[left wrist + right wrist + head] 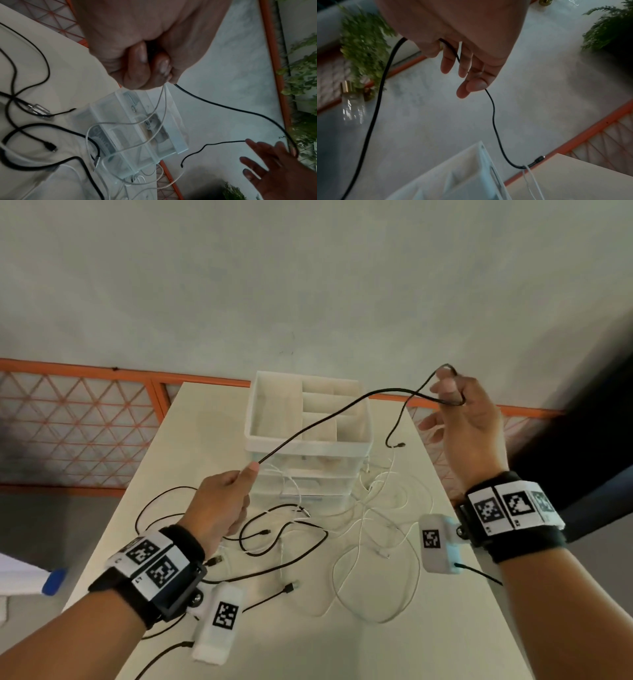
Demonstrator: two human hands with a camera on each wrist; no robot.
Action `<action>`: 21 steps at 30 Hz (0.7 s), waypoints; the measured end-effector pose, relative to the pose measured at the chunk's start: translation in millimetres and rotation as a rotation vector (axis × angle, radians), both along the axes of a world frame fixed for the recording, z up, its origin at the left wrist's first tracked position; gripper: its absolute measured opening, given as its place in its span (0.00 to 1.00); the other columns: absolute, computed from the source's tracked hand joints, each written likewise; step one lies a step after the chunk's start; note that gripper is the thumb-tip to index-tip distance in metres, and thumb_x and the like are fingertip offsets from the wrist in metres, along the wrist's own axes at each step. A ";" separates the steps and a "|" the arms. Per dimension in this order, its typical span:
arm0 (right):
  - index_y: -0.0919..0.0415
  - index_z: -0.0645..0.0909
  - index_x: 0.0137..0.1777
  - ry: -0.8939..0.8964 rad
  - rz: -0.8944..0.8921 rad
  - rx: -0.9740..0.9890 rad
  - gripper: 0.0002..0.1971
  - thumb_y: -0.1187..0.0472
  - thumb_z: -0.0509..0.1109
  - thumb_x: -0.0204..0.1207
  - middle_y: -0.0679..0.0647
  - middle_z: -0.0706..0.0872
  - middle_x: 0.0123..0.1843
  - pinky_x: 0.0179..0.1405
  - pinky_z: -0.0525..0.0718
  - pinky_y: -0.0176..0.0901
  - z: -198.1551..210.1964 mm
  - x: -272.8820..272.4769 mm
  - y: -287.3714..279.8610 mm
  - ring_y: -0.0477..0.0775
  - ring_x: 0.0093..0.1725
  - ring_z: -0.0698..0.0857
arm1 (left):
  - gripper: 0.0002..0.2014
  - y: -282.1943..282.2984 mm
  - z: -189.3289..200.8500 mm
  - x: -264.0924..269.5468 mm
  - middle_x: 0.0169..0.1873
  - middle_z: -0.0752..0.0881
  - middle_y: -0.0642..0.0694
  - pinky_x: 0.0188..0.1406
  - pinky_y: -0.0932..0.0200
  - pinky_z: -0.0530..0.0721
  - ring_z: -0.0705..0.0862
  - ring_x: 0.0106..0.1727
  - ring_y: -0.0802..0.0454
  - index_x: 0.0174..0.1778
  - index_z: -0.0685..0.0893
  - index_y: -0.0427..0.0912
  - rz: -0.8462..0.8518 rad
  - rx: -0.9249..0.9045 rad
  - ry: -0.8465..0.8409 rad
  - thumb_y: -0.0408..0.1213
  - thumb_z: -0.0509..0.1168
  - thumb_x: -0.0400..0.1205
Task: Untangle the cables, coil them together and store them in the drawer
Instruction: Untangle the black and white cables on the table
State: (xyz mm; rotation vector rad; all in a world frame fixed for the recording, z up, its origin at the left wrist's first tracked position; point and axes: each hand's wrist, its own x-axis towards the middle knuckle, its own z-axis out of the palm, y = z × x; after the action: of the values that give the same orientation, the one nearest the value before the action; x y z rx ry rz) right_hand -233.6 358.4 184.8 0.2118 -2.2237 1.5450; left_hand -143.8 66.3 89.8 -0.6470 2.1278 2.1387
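Overhead, a black cable (337, 414) is stretched between both hands above the table (191, 433). It is gripped by the left hand (219, 505), whose fingers are curled tight round it; in the left wrist view a thin white cable (159, 108) is also seen hanging out of that fist. From there the black cable rises rightward to the right hand (469, 426), where it is looped over the thumb and forefinger, the other fingers being loosely spread. Below that hand, the cable's free end with its plug (399, 445) dangles just beside the organiser (308, 446), a white drawer unit with an open compartmented top. Beneath and between the hands, more black cables (284, 534) and white cables (376, 577) are strewn in tangled loops on the table.
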 end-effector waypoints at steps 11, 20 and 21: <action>0.63 0.84 0.33 -0.323 0.125 -0.051 0.31 0.47 0.52 0.91 0.66 0.92 0.39 0.33 0.80 0.47 -20.3 -1.3 -10.3 0.58 0.27 0.82 | 0.19 -3.8 4.9 -9.0 0.19 0.64 0.54 0.17 0.65 0.56 0.59 0.18 0.56 0.36 0.75 0.40 0.044 0.013 0.077 0.50 0.63 0.87; 0.45 0.82 0.46 -0.149 -0.196 0.106 0.12 0.47 0.59 0.87 0.57 0.89 0.39 0.49 0.81 0.52 -16.0 -27.6 10.6 0.46 0.31 0.84 | 0.23 -0.5 6.5 -11.8 0.20 0.62 0.54 0.20 0.61 0.54 0.55 0.22 0.53 0.30 0.63 0.48 -0.065 -0.065 0.031 0.52 0.66 0.84; 0.43 0.81 0.46 -0.159 -0.195 0.108 0.10 0.48 0.60 0.86 0.58 0.90 0.41 0.52 0.83 0.54 -21.1 -31.7 12.4 0.48 0.33 0.86 | 0.24 -0.4 8.1 -11.6 0.20 0.62 0.54 0.22 0.59 0.52 0.54 0.23 0.53 0.29 0.63 0.48 -0.083 -0.063 0.016 0.52 0.66 0.84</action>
State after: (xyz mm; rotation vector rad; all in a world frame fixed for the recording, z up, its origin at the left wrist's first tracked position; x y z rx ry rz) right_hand -265.4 370.8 163.7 -0.0988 -2.3729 1.3818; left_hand -155.5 65.9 97.9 -0.5383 2.1971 2.0492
